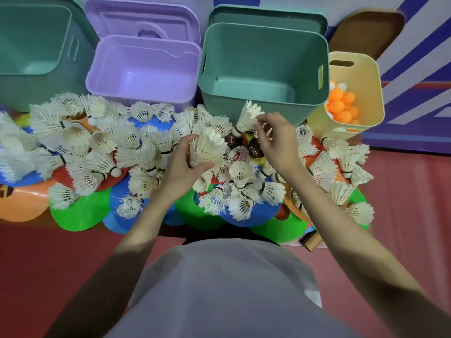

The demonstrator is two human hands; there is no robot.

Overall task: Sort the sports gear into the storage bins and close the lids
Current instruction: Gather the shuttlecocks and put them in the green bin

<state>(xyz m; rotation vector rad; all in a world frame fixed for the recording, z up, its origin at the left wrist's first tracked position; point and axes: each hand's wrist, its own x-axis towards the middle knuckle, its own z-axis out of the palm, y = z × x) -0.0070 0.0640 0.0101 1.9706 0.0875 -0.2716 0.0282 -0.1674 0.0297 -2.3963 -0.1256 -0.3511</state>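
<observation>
Shuttlecocks are being picked up: the left hand holds a stack, the right hand pinches one, so next probably drop them into the green bin at upper middle.

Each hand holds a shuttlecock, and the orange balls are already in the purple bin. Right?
Not quite. The head view shows the orange balls in the yellow bin; the purple bin holds nothing visible. The left hand and right hand do each hold a shuttlecock.

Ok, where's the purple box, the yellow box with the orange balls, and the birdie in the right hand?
Purple bin point(144, 92): head view, front wall.
Yellow bin point(372, 93): head view, right wall.
Shuttlecock point(247, 117): head view, feather skirt, in right hand point(278, 140).
</observation>
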